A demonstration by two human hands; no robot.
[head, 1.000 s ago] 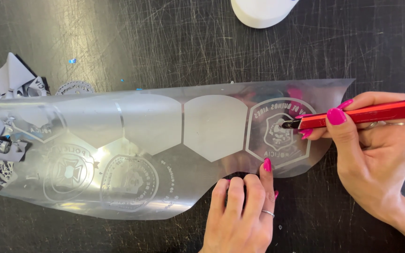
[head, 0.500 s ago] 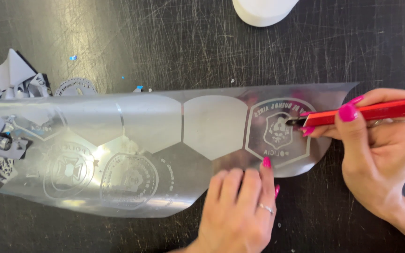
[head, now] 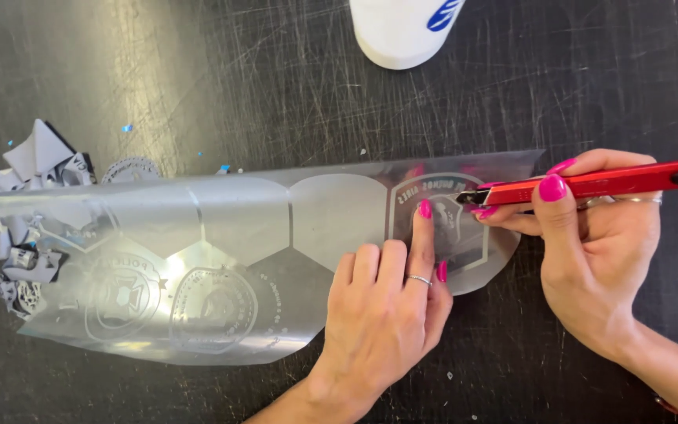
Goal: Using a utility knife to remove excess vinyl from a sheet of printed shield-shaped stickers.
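A long clear plastic sheet (head: 221, 235) with silver badge-shaped emblems lies across the scratched black table. My left hand (head: 386, 306) rests flat on the sheet, its forefinger stretched onto the rightmost shield emblem (head: 402, 206). My right hand (head: 598, 251) grips a red utility knife (head: 590, 182); the blade tip touches the upper right part of that emblem, just beside my left forefinger.
A heap of grey peeled scraps (head: 17, 212) lies at the left under the sheet's end, with a few blue flecks (head: 125, 127) nearby. A white round container (head: 402, 27) stands at the top edge. The black table (head: 198, 78) is heavily scratched.
My left hand has slid up and right over the sheet, and its forefinger now presses on the shield emblem. The knife tip has moved a little to the right on the emblem.
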